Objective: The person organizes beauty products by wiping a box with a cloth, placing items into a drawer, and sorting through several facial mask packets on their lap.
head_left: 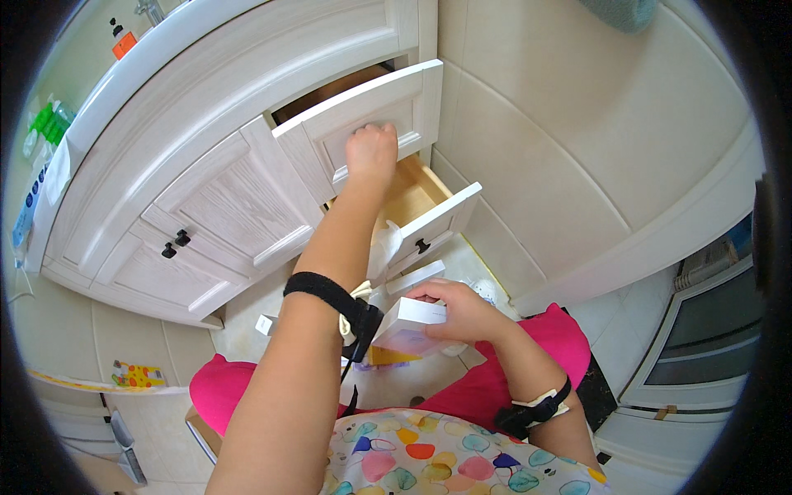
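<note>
My left hand is closed at the middle of the upper drawer's white front, where its knob would be; my fingers hide the knob itself. That drawer is pulled partly out, with a dark gap behind its front. Below it, the lower drawer stands further out, showing a pale wooden inside and a black knob. My right hand grips a small white box by its right side, above my lap. Something white and crumpled hangs by the lower drawer's left side, partly behind my left forearm.
White cabinet doors with black knobs fill the left. On the counter are an orange pump bottle and green-topped bottles. Another white box and a small carton lie on the floor. A tiled wall borders the right.
</note>
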Demonstrator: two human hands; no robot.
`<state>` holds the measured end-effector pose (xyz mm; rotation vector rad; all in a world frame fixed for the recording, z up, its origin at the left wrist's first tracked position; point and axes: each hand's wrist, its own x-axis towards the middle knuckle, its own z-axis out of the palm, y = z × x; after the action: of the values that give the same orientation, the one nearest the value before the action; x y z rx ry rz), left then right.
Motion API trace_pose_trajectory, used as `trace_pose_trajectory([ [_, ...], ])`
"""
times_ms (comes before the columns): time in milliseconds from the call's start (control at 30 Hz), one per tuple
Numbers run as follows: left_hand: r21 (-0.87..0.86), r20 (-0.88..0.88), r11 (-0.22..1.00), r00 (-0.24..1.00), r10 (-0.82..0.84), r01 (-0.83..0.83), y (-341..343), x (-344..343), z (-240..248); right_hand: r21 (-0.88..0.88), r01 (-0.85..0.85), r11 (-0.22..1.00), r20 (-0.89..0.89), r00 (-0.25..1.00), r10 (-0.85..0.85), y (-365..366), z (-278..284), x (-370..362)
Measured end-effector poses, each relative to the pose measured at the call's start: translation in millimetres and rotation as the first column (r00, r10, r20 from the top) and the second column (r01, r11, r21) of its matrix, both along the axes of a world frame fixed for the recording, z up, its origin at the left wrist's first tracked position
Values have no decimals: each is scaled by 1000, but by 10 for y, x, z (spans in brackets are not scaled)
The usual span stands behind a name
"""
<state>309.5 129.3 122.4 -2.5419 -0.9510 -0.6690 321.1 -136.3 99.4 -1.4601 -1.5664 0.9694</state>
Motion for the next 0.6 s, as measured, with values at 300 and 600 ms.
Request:
trace_pose_trajectory([
  [300, 62, -173, 997, 985, -24, 35, -170, -143, 36, -69, -10, 998, -45, 999, 6, -2, 13, -3],
  [600, 66, -150, 993, 985, -88, 98, -189, -206, 20, -69, -9, 998, -16, 1000, 8, 20, 33, -20],
])
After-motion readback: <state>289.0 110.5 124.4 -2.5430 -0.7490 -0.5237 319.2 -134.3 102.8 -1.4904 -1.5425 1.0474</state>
